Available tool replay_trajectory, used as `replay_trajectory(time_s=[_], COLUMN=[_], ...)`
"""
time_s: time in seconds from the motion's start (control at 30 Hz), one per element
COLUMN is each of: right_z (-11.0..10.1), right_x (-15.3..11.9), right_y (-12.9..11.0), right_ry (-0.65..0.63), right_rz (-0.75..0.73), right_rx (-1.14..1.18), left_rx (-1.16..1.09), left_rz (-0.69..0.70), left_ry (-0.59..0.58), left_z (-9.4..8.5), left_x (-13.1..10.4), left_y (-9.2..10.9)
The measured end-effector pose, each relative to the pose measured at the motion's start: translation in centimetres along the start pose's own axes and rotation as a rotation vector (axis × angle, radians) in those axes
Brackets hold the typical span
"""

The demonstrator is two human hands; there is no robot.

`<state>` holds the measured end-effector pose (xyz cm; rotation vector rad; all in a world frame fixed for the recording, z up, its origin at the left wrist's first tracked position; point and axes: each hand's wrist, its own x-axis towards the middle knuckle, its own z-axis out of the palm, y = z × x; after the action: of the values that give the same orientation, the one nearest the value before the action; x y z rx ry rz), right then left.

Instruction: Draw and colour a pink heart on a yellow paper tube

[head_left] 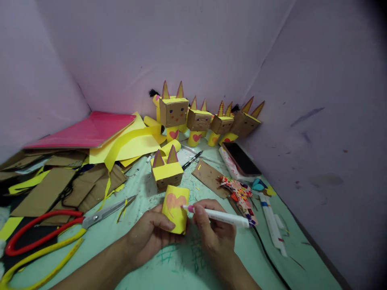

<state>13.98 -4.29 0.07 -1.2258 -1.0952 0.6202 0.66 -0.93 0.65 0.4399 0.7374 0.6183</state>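
Note:
My left hand (151, 237) is wrapped round a small yellow paper-covered tube (181, 219), thumb pressing its front. A pink heart is coloured on the tube's face. My right hand (216, 233) grips a white marker (231, 218) in a pinch, and its pink tip end is at the heart's right edge. Just behind the tube sits a cardboard box head (167, 171) with a yellow top and two pointed purple-edged ears.
Several finished cardboard animal figures (174, 112) stand along the back wall. Red-and-yellow scissors (86, 219) lie at left near cardboard scraps (45, 191) and a pink folder (87, 129). At right are a phone (242, 158), a floral-wrapped glue gun (238, 191) with its cord, and white markers (272, 221).

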Motion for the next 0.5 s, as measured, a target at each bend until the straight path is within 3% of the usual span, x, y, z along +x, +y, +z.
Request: replay_trajectory(time_s=[0.23,0.5], right_z=[0.03,-0.21], right_x=[-0.15,0.02], right_y=[0.04,0.21], right_ry=[-0.004,-0.041], right_rz=[0.096,0.047], right_rx=[0.029,-0.003], left_rx=[-0.006,-0.008], left_rz=[0.005,0.017], left_ry=[0.003,-0.008], left_z=[-0.17,-0.31], left_x=[0.05,0.13], left_y=[-0.11,-0.16])
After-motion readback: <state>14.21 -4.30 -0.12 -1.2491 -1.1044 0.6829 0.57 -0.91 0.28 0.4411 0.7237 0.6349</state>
